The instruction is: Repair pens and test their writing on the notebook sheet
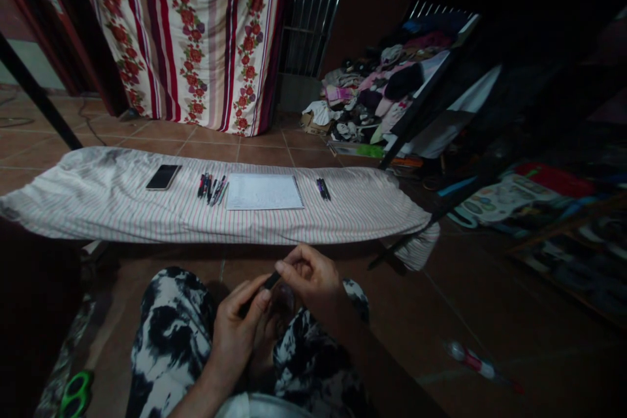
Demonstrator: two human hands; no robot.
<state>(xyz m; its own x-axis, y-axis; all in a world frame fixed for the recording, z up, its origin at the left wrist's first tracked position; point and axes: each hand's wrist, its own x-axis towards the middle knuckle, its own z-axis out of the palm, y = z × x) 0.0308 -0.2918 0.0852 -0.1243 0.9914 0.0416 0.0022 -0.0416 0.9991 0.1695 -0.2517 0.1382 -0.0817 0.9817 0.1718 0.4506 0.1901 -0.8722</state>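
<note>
In the head view, your left hand (pixel 238 317) and right hand (pixel 314 274) meet above your lap over a slim dark stick, apparently a pen (pixel 272 280), short of the striped cloth (pixel 161 225). Your left thumb and forefinger are clamped on its near length; your right thumb and curled forefinger appear pinched at its far end. The chief hazard, by this judgement, is a drop: only fingertips hold the narrow barrel, and below them lie your patterned trousers (pixel 171 320) and the tiled floor (pixel 441 287), not the cloth. Poor light could add a fumble, and uneven pulling by your 2 hands could jerk it loose. The pen's long axis slants from your left fingers, away from you and rightward, to your right fingertips; which end is the writing tip cannot be told. Beyond your fingers rests a spiral notebook (pixel 264 191), with a cluster of pens (pixel 210 188) and a smartphone (pixel 163 177) to its left, and a smaller pen group (pixel 323 189) to its right.
</note>
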